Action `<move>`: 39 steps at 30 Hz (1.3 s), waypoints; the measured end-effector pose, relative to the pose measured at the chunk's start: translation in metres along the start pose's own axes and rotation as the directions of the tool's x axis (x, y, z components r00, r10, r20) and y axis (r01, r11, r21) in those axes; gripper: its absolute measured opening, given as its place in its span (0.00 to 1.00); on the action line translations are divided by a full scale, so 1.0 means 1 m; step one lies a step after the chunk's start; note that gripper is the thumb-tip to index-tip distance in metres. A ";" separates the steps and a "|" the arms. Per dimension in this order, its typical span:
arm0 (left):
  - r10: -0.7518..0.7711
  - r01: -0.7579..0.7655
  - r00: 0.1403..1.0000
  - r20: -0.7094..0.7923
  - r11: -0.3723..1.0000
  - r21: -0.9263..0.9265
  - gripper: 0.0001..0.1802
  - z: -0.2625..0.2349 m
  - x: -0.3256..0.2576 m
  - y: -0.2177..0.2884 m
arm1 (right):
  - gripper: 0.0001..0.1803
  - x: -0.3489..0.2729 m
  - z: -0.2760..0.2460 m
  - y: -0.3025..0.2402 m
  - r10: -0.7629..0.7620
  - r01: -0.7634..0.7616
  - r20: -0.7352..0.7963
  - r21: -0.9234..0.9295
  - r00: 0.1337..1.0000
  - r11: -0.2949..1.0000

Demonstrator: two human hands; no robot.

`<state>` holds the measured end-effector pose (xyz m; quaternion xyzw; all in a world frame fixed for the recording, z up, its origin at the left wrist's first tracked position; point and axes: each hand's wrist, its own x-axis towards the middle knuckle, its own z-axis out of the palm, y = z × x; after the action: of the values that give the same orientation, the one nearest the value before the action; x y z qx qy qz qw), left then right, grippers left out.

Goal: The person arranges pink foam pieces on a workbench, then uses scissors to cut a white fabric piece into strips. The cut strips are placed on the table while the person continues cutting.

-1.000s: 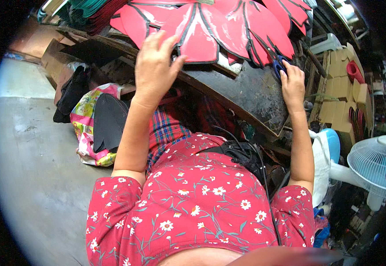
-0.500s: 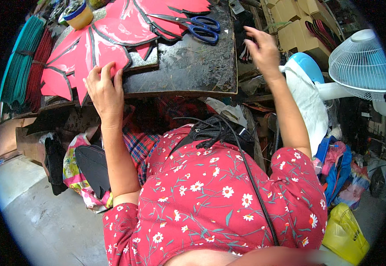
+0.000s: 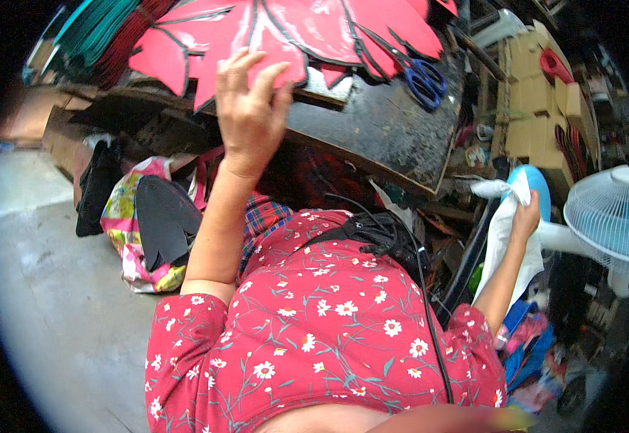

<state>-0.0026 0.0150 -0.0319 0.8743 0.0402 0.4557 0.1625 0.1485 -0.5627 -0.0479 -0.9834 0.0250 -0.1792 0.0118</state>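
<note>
Overlapping pink pointed pieces [image 3: 329, 27] with black edges and whitish smears lie on the dark worktable [image 3: 387, 137]. My left hand [image 3: 252, 108] is over their near edge, fingers apart and slightly bent; whether the fingertips touch the pieces I cannot tell. Blue-handled scissors [image 3: 424, 81] rest with their blades over the right part of the pink pieces. Off to the right, my right hand [image 3: 526, 218] has its fingers closed on a white cloth [image 3: 504, 249] that hangs over the blue base of a fan [image 3: 603, 216].
Stacks of teal sheets [image 3: 98, 32] and dark red sheets [image 3: 132, 40] stand at the far left of the table. A patterned bag [image 3: 130, 249] with black pieces sits below on the left. Cardboard boxes [image 3: 527, 101] are at the far right, coloured bundles [image 3: 531, 346] below the fan.
My right hand has moved from beside the table's right edge to the white cloth and taken hold of it. My left hand stays over the pink pieces. The view has shifted and tilted.
</note>
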 end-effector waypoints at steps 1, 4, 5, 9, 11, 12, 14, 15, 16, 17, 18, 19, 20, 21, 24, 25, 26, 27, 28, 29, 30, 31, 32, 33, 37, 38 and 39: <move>0.037 -0.038 0.999 -0.020 0.998 -0.049 0.15 0.000 0.000 0.005 | 0.11 -0.001 -0.015 -0.026 -0.099 0.100 -0.011 0.094 0.995 0.991; 0.109 -0.063 0.988 0.109 0.932 -0.356 0.18 0.001 0.000 0.034 | 0.09 -0.002 -0.074 -0.112 -0.261 0.241 0.004 0.368 0.965 0.898; 0.119 0.006 0.965 0.234 0.882 -0.472 0.25 0.005 -0.001 0.049 | 0.09 -0.003 -0.094 -0.142 -0.351 0.297 -0.008 0.551 0.936 0.780; 0.213 0.321 0.846 0.489 0.529 -0.786 0.65 0.013 -0.003 0.098 | 0.13 -0.009 -0.141 -0.259 -0.572 0.503 -0.136 0.662 0.809 0.556; 0.124 0.297 0.916 0.383 0.435 -0.850 0.61 0.012 -0.001 0.108 | 0.21 -0.004 -0.133 -0.318 -0.648 0.627 -0.260 0.647 0.716 0.434; 0.060 0.302 0.934 0.352 0.392 -0.869 0.58 0.011 0.003 0.107 | 0.23 0.001 -0.125 -0.346 -0.666 0.693 -0.337 0.610 0.665 0.383; -0.271 0.425 0.904 0.332 0.479 -0.768 0.35 0.011 0.013 0.096 | 0.22 0.017 -0.110 -0.390 -0.664 0.681 -0.430 0.713 0.611 0.165; -0.359 0.503 0.853 0.378 0.379 -0.777 0.27 0.014 0.023 0.080 | 0.31 0.031 -0.105 -0.409 -0.736 0.396 -0.172 0.907 0.655 0.141; -0.378 0.433 0.875 0.303 0.329 -0.839 0.25 0.017 0.032 0.063 | 0.26 0.042 -0.099 -0.423 -0.776 0.306 -0.280 0.945 0.565 -0.118; -0.376 0.425 0.873 0.312 0.267 -0.865 0.23 0.016 0.036 0.044 | 0.34 0.048 -0.095 -0.423 -0.794 0.205 -0.201 0.974 0.573 -0.099; -0.469 0.444 0.838 0.279 0.288 -0.849 0.24 0.020 0.046 0.023 | 0.43 0.060 -0.091 -0.423 -0.810 0.105 -0.125 0.991 0.573 -0.079; -0.416 0.354 0.838 0.354 -0.081 -0.932 0.18 0.023 0.047 0.006 | 0.49 0.072 -0.089 -0.415 -0.825 0.128 -0.086 0.992 0.558 -0.017; -0.427 0.383 0.855 0.295 0.134 -0.914 0.22 0.020 0.053 -0.021 | 0.48 0.083 -0.086 -0.407 -0.855 0.231 -0.143 0.972 0.498 -0.028; -0.423 0.419 0.855 0.300 0.222 -0.881 0.22 0.015 0.051 -0.041 | 0.32 0.089 -0.076 -0.397 -0.821 0.373 -0.192 0.927 0.537 0.027; -0.440 0.541 0.798 0.412 0.222 -0.811 0.23 -0.002 0.032 -0.080 | 0.16 0.088 -0.037 -0.353 -0.708 0.361 -0.010 0.865 0.707 0.348; -0.461 0.546 0.796 0.392 0.268 -0.794 0.24 -0.002 0.028 -0.086 | 0.15 0.087 -0.026 -0.336 -0.733 0.444 -0.027 0.811 0.679 0.381; -0.483 0.554 0.792 0.372 0.313 -0.772 0.24 -0.005 0.023 -0.090 | 0.14 0.083 -0.016 -0.320 -0.679 0.420 0.086 0.727 0.729 0.543; -0.509 0.566 0.785 0.353 0.355 -0.744 0.24 -0.005 0.022 -0.091 | 0.15 0.079 -0.008 -0.306 -0.698 0.430 0.092 0.728 0.711 0.534; -0.486 0.522 0.811 0.325 0.350 -0.778 0.25 -0.003 0.024 -0.092 | 0.16 0.072 -0.004 -0.294 -0.642 0.365 0.197 0.684 0.741 0.631; -0.466 0.482 0.833 0.299 0.343 -0.806 0.26 0.003 0.030 -0.092 | 0.17 0.067 0.001 -0.286 -0.655 0.423 0.178 0.634 0.735 0.647; -0.445 0.437 0.855 0.268 0.337 -0.834 0.26 0.010 0.038 -0.092 | 0.18 0.059 0.003 -0.281 -0.649 0.462 0.166 0.575 0.742 0.675; -0.411 0.354 0.883 0.229 0.260 -0.898 0.28 0.019 0.051 -0.093 | 0.21 0.053 0.001 -0.277 -0.687 0.568 0.100 0.484 0.720 0.666; -0.421 0.382 0.889 0.183 0.457 -0.803 0.31 0.021 0.061 -0.096 | 0.21 0.047 0.000 -0.278 -0.695 0.592 0.061 0.475 0.716 0.651; -0.382 0.349 0.916 0.121 0.614 -0.708 0.31 0.022 0.070 -0.099 | 0.21 0.042 -0.003 -0.279 -0.685 0.589 0.051 0.467 0.727 0.660; -0.300 0.307 0.951 -0.076 0.944 0.117 0.32 0.004 0.078 -0.093 | 0.23 0.030 -0.027 -0.280 -0.563 0.495 0.250 0.286 0.788 0.820; -0.208 0.234 0.969 -0.134 0.946 0.223 0.33 -0.004 0.073 -0.087 | 0.23 0.030 -0.032 -0.279 -0.553 0.498 0.295 0.243 0.779 0.832; -0.107 0.163 0.978 -0.181 0.929 0.332 0.35 -0.014 0.063 -0.078 | 0.23 0.030 -0.036 -0.277 -0.538 0.500 0.344 0.198 0.770 0.843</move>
<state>0.0288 0.1054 -0.0001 0.8450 0.1924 0.4978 0.0342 0.1766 -0.2886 0.0054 -0.9656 -0.2589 0.0212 0.0130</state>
